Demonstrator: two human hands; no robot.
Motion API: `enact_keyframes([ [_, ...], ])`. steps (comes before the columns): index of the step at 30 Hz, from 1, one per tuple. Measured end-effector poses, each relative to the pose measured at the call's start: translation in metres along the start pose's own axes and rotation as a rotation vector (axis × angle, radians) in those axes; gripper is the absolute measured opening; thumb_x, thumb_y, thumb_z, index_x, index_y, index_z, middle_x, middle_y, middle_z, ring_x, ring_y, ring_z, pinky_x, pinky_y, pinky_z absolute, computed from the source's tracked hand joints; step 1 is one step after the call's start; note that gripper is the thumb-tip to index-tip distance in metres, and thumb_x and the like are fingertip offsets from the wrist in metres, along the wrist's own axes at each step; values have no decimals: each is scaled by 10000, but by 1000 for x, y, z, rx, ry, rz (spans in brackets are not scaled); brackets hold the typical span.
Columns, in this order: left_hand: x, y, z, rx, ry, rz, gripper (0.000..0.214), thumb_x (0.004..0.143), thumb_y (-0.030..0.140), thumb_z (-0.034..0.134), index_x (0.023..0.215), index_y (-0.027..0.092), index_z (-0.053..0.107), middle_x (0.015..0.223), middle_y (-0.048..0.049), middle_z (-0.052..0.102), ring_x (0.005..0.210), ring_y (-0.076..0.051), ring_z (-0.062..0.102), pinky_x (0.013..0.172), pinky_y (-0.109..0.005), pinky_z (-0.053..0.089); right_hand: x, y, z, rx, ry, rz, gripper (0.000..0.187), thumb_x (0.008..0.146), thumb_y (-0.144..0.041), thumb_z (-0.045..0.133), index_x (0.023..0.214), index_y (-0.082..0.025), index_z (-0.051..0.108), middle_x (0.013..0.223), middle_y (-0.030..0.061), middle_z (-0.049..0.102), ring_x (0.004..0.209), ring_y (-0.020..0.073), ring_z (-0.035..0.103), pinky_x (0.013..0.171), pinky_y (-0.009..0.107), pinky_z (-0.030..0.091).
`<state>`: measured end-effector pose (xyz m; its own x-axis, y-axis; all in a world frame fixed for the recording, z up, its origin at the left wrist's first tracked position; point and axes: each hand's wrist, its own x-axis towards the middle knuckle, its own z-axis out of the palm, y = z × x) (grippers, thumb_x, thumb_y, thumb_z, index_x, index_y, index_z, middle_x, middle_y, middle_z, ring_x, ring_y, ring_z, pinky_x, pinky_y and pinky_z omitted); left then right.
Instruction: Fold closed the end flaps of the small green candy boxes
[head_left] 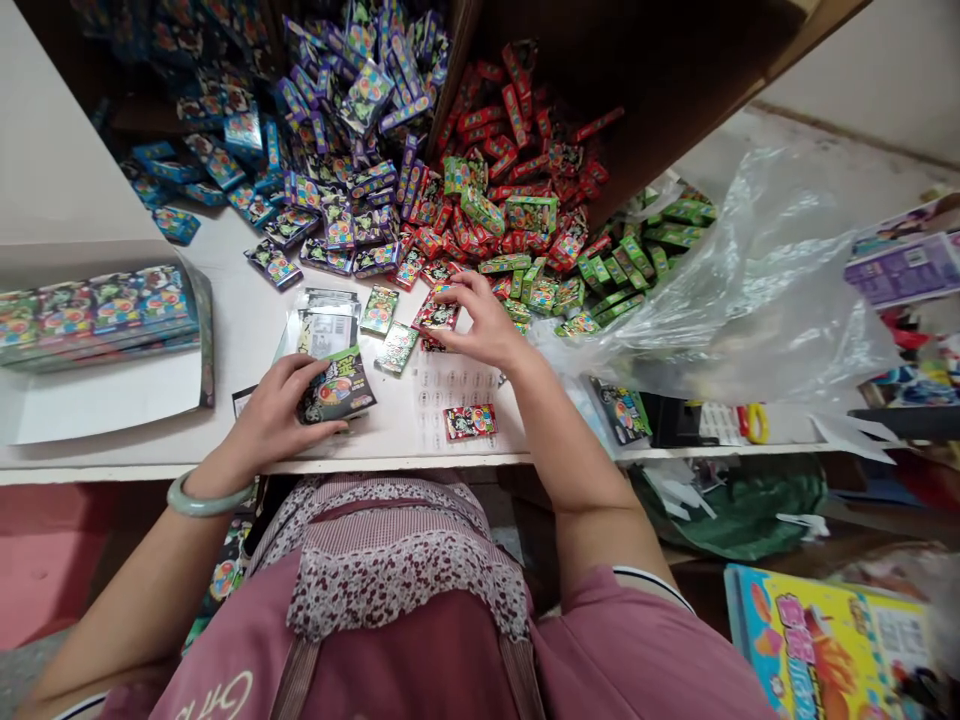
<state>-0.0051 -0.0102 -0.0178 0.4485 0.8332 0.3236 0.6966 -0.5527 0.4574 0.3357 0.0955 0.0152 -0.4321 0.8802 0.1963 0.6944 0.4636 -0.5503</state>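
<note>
My left hand (274, 412), a bangle on its wrist, is closed around a black-and-green printed packet (341, 388) near the table's front edge. Just behind that packet lies a stack of clear-wrapped packs with a barcode (326, 328). My right hand (484, 322) has its thumb and fingers on a small red box (438, 312) at the front of the heap. Between the hands rest two small green boxes, one upper (379, 309) and one lower (397, 348). Another red box (470, 422) lies on a sheet of round clear stickers (435, 400).
Behind are heaps of blue boxes (244, 130), purple boxes (337, 215), red boxes (517, 160) and green boxes (630, 265), spilling from cardboard cartons. An open display tray (97, 400) with packets stands left. A clear plastic bag (757, 260) bulges at right.
</note>
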Motion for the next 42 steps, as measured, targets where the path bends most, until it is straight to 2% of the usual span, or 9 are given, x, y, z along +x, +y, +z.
enact_keyframes([
  [4, 0, -1, 2, -10, -10, -11, 737, 823, 588, 722, 1432, 252, 479, 1269, -117, 560, 1143, -302, 620, 999, -482, 563, 26, -7, -11, -245, -216, 30, 472, 657, -354, 825, 1083, -199, 695, 1267, 136, 592, 1297, 388, 514, 1146, 596, 388],
  [9, 1, 1, 5, -39, -22, -40, 733, 802, 548, 755, 1422, 259, 493, 1276, -117, 567, 1163, -317, 614, 1005, -505, 554, 68, -18, 10, -368, -444, 93, 768, 425, -269, 962, 1138, -219, 678, 1226, 120, 668, 1245, 435, 553, 1124, 638, 373],
  [12, 1, 1, 5, -50, -18, -56, 736, 796, 556, 756, 1417, 257, 499, 1281, -118, 570, 1157, -317, 617, 1005, -503, 553, 73, -18, 6, -196, -350, 97, 688, 660, -404, 881, 1270, -236, 610, 1395, 114, 602, 1311, 364, 546, 1135, 532, 420],
  [16, 2, -1, 4, -36, -6, -52, 707, 815, 572, 735, 1412, 267, 509, 1314, -126, 569, 1185, -324, 607, 1018, -499, 537, 53, -6, -13, -117, -194, 218, 391, 918, -408, 640, 1253, -211, 600, 1318, 118, 654, 1219, 308, 610, 1064, 497, 470],
  [22, 5, -2, 8, 26, -25, -9, 655, 852, 584, 687, 1384, 241, 518, 1328, -151, 567, 1211, -326, 590, 1022, -499, 519, 30, -14, 16, -254, -207, 245, 568, 792, -479, 771, 1252, -182, 619, 1413, 179, 588, 1386, 425, 456, 1131, 629, 361],
  [26, 3, -2, 14, 74, -105, -10, 713, 790, 529, 763, 1385, 224, 515, 1348, -173, 558, 1241, -362, 563, 1043, -539, 493, 32, -23, 35, -275, -179, 270, 533, 764, -362, 768, 1241, -170, 628, 1325, 181, 635, 1280, 420, 542, 1085, 626, 407],
  [30, 2, 0, 13, 104, -218, -34, 782, 754, 458, 800, 1427, 221, 481, 1363, -176, 561, 1244, -388, 549, 1049, -568, 473, 19, -25, 18, -89, -92, 140, 530, 783, -305, 710, 1290, -202, 597, 1420, 140, 578, 1353, 344, 511, 1143, 540, 409],
  [35, 9, 3, -1, 5, -110, -47, 815, 785, 472, 780, 1480, 251, 417, 1372, -143, 550, 1269, -344, 538, 1082, -525, 464, -16, -51, -6, 14, -177, -181, 575, 801, -354, 711, 1351, -305, 553, 1524, 80, 493, 1418, 321, 446, 1181, 559, 368],
  [42, 12, 5, -10, 14, -67, 5, 821, 785, 543, 776, 1470, 241, 440, 1373, -157, 546, 1267, -345, 531, 1087, -528, 456, -24, -74, 8, -44, -253, -305, 522, 818, -334, 726, 1313, -251, 579, 1478, 145, 504, 1391, 355, 441, 1165, 585, 378],
])
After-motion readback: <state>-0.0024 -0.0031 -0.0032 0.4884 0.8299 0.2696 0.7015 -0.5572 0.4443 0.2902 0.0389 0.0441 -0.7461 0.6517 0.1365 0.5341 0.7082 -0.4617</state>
